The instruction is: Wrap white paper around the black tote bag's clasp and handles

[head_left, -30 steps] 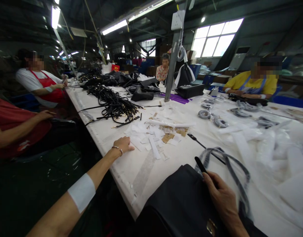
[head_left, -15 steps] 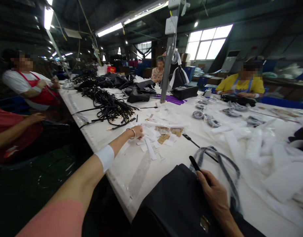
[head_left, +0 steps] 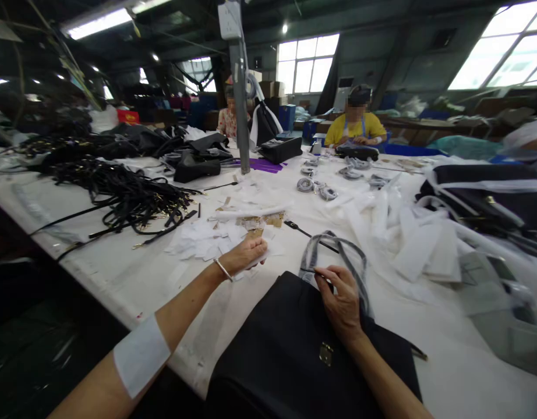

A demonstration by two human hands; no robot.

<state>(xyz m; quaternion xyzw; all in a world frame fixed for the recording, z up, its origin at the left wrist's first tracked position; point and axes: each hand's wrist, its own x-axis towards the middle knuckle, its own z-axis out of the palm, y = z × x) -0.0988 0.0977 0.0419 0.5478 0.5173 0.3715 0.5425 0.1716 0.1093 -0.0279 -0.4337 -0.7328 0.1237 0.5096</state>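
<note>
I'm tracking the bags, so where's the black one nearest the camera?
In the head view, the black bag is at the bottom, just right of centre, under the right hand, with grey loops just beyond.

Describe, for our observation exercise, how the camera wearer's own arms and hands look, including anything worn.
Both the left hand and right hand are ungloved. A slim, silvery bracelet circles the left wrist, and a plain whitish patch covers part of that forearm. The right forearm shows nothing worn. No sleeves are visible.
</note>
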